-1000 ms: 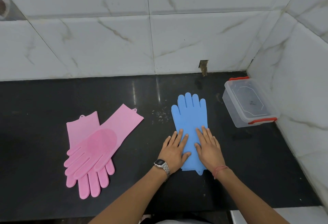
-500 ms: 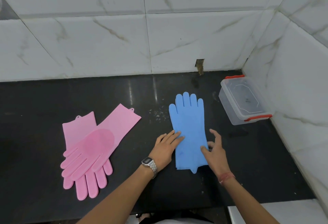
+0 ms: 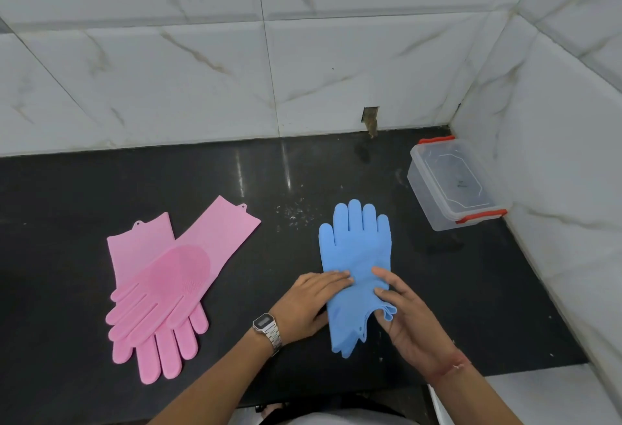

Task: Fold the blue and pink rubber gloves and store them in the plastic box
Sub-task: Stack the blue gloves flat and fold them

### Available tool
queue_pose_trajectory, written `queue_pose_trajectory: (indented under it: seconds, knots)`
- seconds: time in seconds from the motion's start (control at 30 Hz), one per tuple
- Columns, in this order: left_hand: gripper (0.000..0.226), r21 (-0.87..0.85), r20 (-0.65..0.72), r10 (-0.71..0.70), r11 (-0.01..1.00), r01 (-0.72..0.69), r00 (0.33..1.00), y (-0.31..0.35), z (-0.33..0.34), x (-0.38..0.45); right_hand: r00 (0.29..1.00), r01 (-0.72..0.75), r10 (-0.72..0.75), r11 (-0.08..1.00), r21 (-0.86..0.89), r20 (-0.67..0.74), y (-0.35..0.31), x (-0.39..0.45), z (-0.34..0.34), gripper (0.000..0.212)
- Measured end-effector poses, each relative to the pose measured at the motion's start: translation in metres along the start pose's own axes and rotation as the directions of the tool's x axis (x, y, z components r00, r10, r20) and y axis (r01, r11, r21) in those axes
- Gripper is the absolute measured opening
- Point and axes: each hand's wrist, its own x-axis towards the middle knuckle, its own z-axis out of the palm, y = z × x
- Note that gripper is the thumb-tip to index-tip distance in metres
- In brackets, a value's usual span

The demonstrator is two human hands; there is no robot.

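Note:
The blue gloves [image 3: 356, 249] lie stacked on the black counter [image 3: 235, 189], fingers pointing away from me. My left hand [image 3: 311, 301] presses flat on their left edge near the middle. My right hand [image 3: 402, 315] pinches the right side of the cuff and lifts it off the counter. Two pink gloves [image 3: 168, 276] lie crossed at the left, fingers toward me. The clear plastic box [image 3: 452, 185] with red latches stands closed at the right, by the wall corner.
Marble-tiled walls [image 3: 303, 71] close the counter at the back and right. Pale specks [image 3: 296, 212] dot the counter between the pink and blue gloves. A steel watch [image 3: 267, 327] sits on my left wrist.
Both hands were flat on the blue cuff. The right hand moved to the cuff's right edge, gripped it and raised it; the left hand slid to the left edge.

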Motion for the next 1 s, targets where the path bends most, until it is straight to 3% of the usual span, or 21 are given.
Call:
queue_pose_trajectory:
  seconds: [0.17, 0.27, 0.33, 0.43, 0.5, 0.6, 0.63, 0.7, 1.0]
  knots:
    - [0.037, -0.090, -0.098, -0.075, 0.994, 0.066, 0.992, 0.007, 0.002, 0.002, 0.996, -0.060, 0.068, 0.990, 0.127, -0.062, -0.010, -0.001, -0.001, 0.021]
    - [0.033, -0.131, -0.073, -0.149, 0.982, 0.139, 0.986, 0.012, -0.002, 0.005, 0.989, -0.097, 0.113, 0.983, 0.159, -0.096, -0.015, 0.005, -0.010, 0.031]
    - [0.029, -0.155, -0.043, -0.197, 0.970, 0.188, 0.980, 0.015, -0.004, 0.007, 0.992, -0.090, 0.091, 0.996, 0.018, -0.086, -0.015, 0.008, -0.014, 0.038]
    - [0.036, -0.155, -0.017, -0.252, 0.957, 0.247, 0.967, 0.015, -0.005, 0.011, 0.990, -0.024, -0.035, 0.916, -0.400, -0.140, -0.011, 0.014, -0.017, 0.022]
    - [0.037, -0.177, -0.009, -0.287, 0.943, 0.281, 0.958, 0.015, -0.005, 0.013, 0.974, -0.003, -0.134, 0.796, -0.605, -0.182, -0.008, 0.017, -0.022, 0.020]
    - [0.033, -0.200, -0.024, -0.311, 0.933, 0.301, 0.950, 0.016, -0.007, 0.016, 0.936, 0.056, -0.330, 0.488, -0.871, -0.125, -0.008, 0.019, -0.030, 0.012]
    - [0.031, -0.218, -0.029, -0.322, 0.926, 0.309, 0.946, 0.016, -0.007, 0.016, 0.918, 0.075, -0.384, 0.404, -0.912, -0.094, -0.009, 0.020, -0.032, 0.009]
    - [0.025, -0.253, -0.038, -0.346, 0.911, 0.326, 0.937, 0.016, -0.006, 0.018, 0.885, 0.117, -0.463, 0.341, -0.933, -0.059, -0.012, 0.023, -0.035, 0.008]
    - [0.024, -0.503, -0.086, -0.531, 0.754, 0.423, 0.843, 0.016, -0.010, 0.043, 0.855, 0.274, -0.517, 0.380, -0.883, 0.043, -0.031, 0.053, -0.028, 0.006]
